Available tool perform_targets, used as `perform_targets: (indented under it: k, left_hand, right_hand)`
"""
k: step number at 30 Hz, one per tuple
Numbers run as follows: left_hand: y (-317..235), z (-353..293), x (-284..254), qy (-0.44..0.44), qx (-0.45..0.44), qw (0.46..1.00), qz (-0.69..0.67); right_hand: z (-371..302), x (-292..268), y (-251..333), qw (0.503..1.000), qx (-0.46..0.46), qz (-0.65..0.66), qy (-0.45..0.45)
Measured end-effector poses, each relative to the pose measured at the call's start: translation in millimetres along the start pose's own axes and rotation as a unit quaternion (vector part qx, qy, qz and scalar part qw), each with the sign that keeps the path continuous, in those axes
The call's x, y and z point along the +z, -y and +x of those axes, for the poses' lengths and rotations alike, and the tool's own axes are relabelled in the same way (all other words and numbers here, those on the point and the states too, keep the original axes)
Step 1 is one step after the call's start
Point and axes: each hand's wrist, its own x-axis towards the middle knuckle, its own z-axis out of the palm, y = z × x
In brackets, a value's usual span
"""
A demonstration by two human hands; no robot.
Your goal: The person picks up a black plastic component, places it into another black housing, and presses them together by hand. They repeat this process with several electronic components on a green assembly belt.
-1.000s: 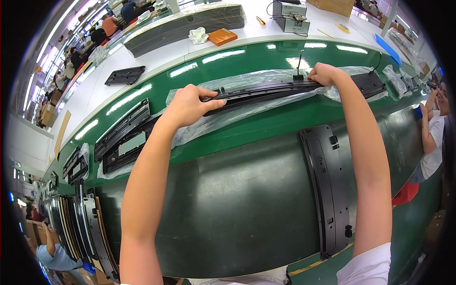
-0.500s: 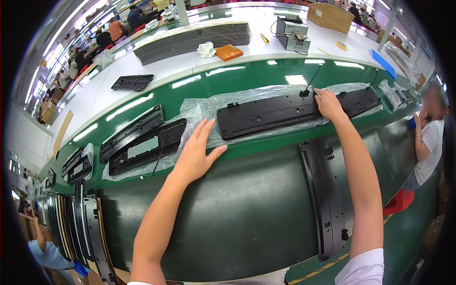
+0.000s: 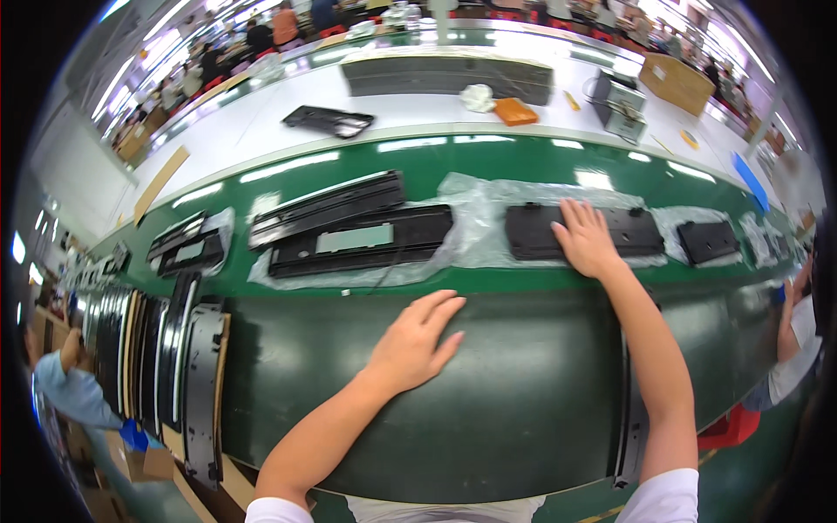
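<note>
The right hand (image 3: 586,237) is released, its fingers spread flat over the face of a long black plastic panel (image 3: 635,234) with a smooth matte skin, rounded corners and small raised fittings along its far edge. That panel lies on crinkled, translucent plastic film (image 3: 478,237) spread over the glossy bright-green strip (image 3: 418,164), right of centre. The left hand (image 3: 411,347) is also released, fingers loosely extended and thumb apart, over the dark green surface (image 3: 523,392), which has a dull sheen; whether it touches there I cannot tell.

Left of the panel, a black tray-like housing (image 3: 418,234) rests on the film, with a flat, pale grey-green rectangular plate (image 3: 355,238) set in it; a ribbed, shiny black cover (image 3: 331,207) overlaps its far edge. A smaller black panel (image 3: 708,241) lies to the right. Near the right forearm is a narrow, curved-looking black strip-shaped part (image 3: 633,418). At far left, slim panels stand on edge in a row (image 3: 144,353), interleaved with brown cardboard sheets (image 3: 131,349).
</note>
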Motion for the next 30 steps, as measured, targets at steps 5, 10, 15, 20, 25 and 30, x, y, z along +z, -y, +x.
perform_targets:
  k: [5, 10, 15, 20, 25, 30]
  left_hand:
    - [8.6, -1.4, 3.3, -0.011, 0.004, 1.0, -0.018]
    - [12.2, -1.4, 6.7, -0.017, 0.018, 0.999, -0.028]
    - [17.8, 1.6, 0.0, -0.007, 0.007, 0.998, -0.055]
    - [34.9, -11.6, -1.4, -0.031, 0.007, 0.995, -0.097]
    - [26.3, -1.5, 2.1, 0.003, -0.012, 0.99, -0.142]
    - [32.7, -13.6, -5.1, -0.012, -0.032, 0.987, -0.158]
  right_hand:
    - [-4.0, -12.4, -4.7, 0.999, -0.007, -0.025, 0.033]
    - [11.1, -67.9, 17.2, 0.974, 0.021, -0.12, 0.192]
    - [65.7, -95.0, 100.7, 0.987, -0.136, 0.056, -0.059]
    - [124.2, -60.4, 237.3, 0.937, -0.346, 0.044, -0.022]
    - [163.1, -40.1, 243.6, 0.935, -0.343, -0.046, 0.081]
    - [179.8, -44.0, 254.2, 0.938, -0.331, 0.042, 0.097]
